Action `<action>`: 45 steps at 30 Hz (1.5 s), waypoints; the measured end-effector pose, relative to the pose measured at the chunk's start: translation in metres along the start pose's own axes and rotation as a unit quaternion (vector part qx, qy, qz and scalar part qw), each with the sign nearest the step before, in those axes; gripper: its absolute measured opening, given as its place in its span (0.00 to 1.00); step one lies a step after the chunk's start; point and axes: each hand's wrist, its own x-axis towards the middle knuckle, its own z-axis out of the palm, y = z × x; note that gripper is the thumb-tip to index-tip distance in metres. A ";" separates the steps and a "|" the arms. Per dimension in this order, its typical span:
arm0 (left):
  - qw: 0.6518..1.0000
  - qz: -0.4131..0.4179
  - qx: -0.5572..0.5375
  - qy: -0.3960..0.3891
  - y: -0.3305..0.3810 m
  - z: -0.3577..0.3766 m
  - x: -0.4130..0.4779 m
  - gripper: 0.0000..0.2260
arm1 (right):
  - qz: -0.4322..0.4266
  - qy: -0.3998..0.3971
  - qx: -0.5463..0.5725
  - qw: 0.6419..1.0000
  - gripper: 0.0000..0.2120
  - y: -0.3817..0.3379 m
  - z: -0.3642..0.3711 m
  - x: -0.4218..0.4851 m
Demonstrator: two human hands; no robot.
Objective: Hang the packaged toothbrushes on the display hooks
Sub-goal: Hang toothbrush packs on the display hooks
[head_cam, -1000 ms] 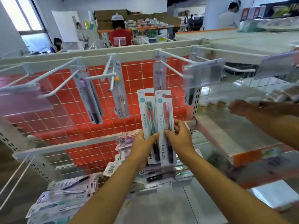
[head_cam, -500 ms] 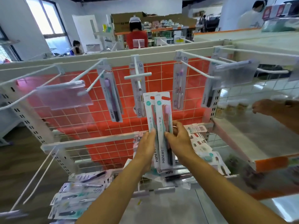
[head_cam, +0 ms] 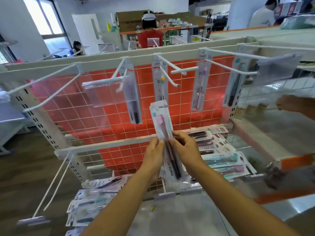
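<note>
since the earlier frame the two toothbrush packs (head_cam: 162, 123) have been closed from side by side into one stack at frame centre. the left hand (head_cam: 154, 150) and right hand (head_cam: 185, 147) pinch its lower half from either side. the long axis stands upright, with the top end below and slightly left of the hook (head_cam: 170, 77) tip.

Forearms extend from the lower frame; left hand (head_cam: 154, 150) and right hand (head_cam: 185, 148) meet at centre, apparently pinching toothbrush packs (head_cam: 162, 120).
</note>
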 end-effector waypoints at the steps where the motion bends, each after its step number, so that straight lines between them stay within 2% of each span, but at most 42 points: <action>1: 1.000 0.001 0.002 -0.002 -0.001 -0.002 -0.001 0.13 | -0.002 0.003 -0.004 1.000 0.09 0.000 0.002 -0.002; 5: 1.000 0.012 0.004 -0.015 -0.003 -0.001 -0.005 0.13 | -0.006 0.064 -0.002 0.998 0.09 0.001 0.002 -0.008; 8: 0.999 0.030 0.012 -0.016 -0.003 0.005 -0.005 0.13 | -0.003 0.116 -0.012 0.993 0.13 0.002 -0.004 -0.006; 12: 0.999 0.036 0.002 -0.015 -0.003 0.017 -0.001 0.12 | 0.007 0.145 -0.013 0.989 0.19 0.002 -0.014 -0.002; 16: 0.999 0.030 -0.007 -0.016 -0.004 0.039 0.005 0.10 | 0.015 0.172 -0.007 0.985 0.08 0.000 -0.030 0.004; 22: 1.000 0.019 -0.017 -0.014 -0.001 0.081 0.017 0.09 | -0.001 0.231 -0.046 0.972 0.06 -0.001 -0.080 0.025; 26: 1.000 0.009 -0.013 -0.025 0.003 0.108 0.027 0.08 | -0.017 0.234 -0.031 0.971 0.04 -0.007 -0.110 0.035; 31: 1.000 0.015 -0.011 -0.023 0.006 0.142 0.036 0.09 | -0.023 0.241 -0.038 0.969 0.07 -0.010 -0.142 0.043; 37: 0.999 0.026 -0.016 -0.016 0.008 0.176 0.040 0.09 | -0.047 0.260 -0.042 0.963 0.06 -0.018 -0.171 0.050; 45: 0.994 0.102 0.001 -0.027 0.016 0.209 0.044 0.07 | -0.106 0.268 -0.058 0.956 0.07 -0.036 -0.199 0.048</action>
